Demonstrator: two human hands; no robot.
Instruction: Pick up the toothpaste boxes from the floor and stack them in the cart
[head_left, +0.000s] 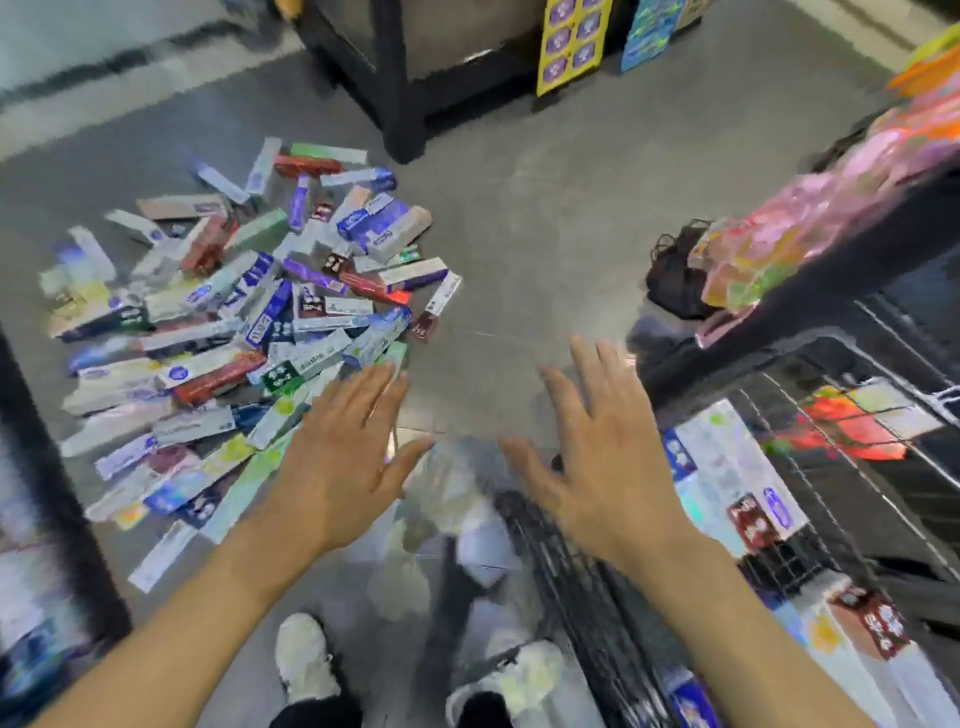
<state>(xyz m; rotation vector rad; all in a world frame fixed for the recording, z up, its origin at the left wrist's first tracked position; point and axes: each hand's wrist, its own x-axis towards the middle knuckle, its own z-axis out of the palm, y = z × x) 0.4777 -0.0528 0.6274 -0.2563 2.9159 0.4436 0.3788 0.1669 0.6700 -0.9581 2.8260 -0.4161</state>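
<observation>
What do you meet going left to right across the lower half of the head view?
Heap of scattered toothpaste boxes on the grey floor → left hand, open with fingers spread → right hand, also open → black wire cart holding a few boxes.

Grey floor carries a heap of toothpaste boxes

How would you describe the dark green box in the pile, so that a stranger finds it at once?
Start at the heap of toothpaste boxes on the grey floor. Go to its near right edge, just beyond the left hand's fingertips. The dark green box with white print lies there, the only deep green one among pale neighbours.
</observation>
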